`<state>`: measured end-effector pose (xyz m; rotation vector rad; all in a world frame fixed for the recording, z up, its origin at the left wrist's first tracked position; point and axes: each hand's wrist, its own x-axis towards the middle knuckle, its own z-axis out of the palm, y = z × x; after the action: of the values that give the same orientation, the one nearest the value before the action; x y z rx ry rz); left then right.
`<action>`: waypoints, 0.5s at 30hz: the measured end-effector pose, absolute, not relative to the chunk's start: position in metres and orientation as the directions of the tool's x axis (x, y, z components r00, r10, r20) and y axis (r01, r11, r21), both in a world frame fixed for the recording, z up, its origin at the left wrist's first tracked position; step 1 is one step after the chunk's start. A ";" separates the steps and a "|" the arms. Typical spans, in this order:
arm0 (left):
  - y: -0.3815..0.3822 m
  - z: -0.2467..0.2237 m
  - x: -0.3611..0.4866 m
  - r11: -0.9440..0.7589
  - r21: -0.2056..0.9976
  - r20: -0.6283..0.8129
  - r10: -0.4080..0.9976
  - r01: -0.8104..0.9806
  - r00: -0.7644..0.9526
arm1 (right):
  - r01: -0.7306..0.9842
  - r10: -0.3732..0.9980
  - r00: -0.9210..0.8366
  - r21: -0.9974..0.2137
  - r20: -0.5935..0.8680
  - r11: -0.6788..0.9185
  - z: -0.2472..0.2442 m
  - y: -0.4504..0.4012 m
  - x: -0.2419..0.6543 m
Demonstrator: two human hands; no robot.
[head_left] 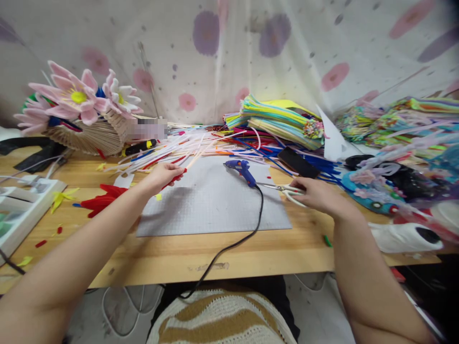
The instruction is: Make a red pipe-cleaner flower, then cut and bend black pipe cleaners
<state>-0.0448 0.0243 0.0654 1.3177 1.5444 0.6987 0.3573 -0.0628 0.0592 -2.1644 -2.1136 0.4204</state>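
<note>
My left hand (165, 176) is closed over the left part of the grey mat, pinching a red pipe cleaner (176, 179) whose ends poke out between the fingers. A pale pink pipe cleaner (195, 155) runs up and away from the fingertips; whether it is held too, I cannot tell. At the mat's right edge, my right hand (311, 193) grips the white handles of a pair of scissors (285, 188), blades pointing left. Close to the blades, a blue glue gun (239, 168) rests on the grey mat (201, 210), its black cord trailing toward my lap.
Loose pipe cleaners (172, 148) and a bundle (279, 122) cover the back. Left are pink flowers (79, 98), a red petal piece (103, 199) and a white organizer box (28, 205). A black phone (298, 162) and white roll (405, 237) lie right.
</note>
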 end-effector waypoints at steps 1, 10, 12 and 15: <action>0.023 0.065 -0.045 0.260 0.883 -0.296 0.955 0.391 0.033 | 0.973 0.992 0.035 -0.224 -0.121 -0.061 0.061 -0.063 0.356; 0.018 0.067 -0.049 0.352 0.907 -0.359 0.933 0.231 -0.011 | 0.973 0.983 0.103 -0.188 -0.151 -0.131 0.048 -0.047 0.366; 0.017 0.064 -0.048 0.384 0.910 -0.393 0.919 0.156 0.032 | 0.961 0.978 0.183 -0.191 -0.097 -0.199 0.033 -0.038 0.370; 0.015 0.059 -0.043 0.436 0.899 -0.437 0.899 0.046 0.026 | 0.940 0.970 0.231 -0.238 -0.079 -0.244 0.012 -0.026 0.372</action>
<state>-0.0426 0.0151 0.0586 0.9132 1.3915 0.8266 0.3719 -0.0263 0.0118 -2.3514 -1.8383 0.3162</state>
